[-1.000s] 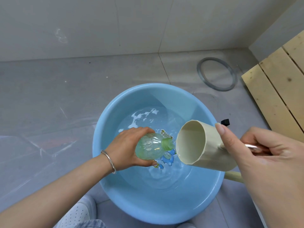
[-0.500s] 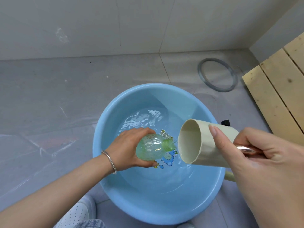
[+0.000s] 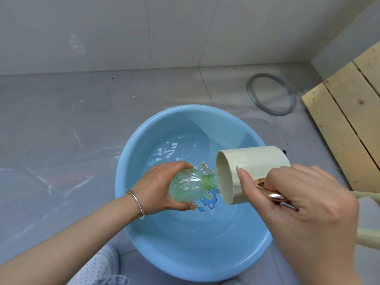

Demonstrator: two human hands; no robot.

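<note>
Left hand (image 3: 160, 187) is gripping the green bottle (image 3: 185, 188) nearly level over the blue basin (image 3: 185, 260); right hand (image 3: 308, 206), at its 3 o'clock, is clasping the tipped cream cup (image 3: 255, 159), rim at the bottle's neck. Filling is looking underway, level unreadable. Basin is sitting on grey floor (image 3: 61, 120), ring (image 3: 274, 112) at 1 o'clock, pallet (image 3: 349, 120) at 3.

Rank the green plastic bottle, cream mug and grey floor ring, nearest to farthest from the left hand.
1. Green plastic bottle: held in the left hand.
2. Cream mug: just right.
3. Grey ring: far off, upper right.
</note>
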